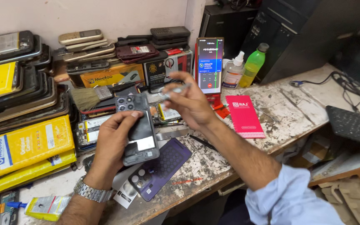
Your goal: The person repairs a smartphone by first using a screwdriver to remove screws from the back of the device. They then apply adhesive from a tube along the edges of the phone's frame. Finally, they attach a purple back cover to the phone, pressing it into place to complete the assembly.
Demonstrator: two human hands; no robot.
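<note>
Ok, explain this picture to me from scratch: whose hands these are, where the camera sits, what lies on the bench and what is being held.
There is no machine here, only a person at a worn workbench. The single picture comes from a camera on that person's head, looking down at their own two hands. The left hand, with a metal wristwatch, holds an opened phone with its back removed. The right hand pinches a small silvery tool above it; what kind of tool is too blurred to tell. Under the phone lies a purple back cover. Around them are stacks of old phones, yellow boxes, a brush, a lit phone standing upright, a green bottle, a pink packet and a keyboard.
</note>
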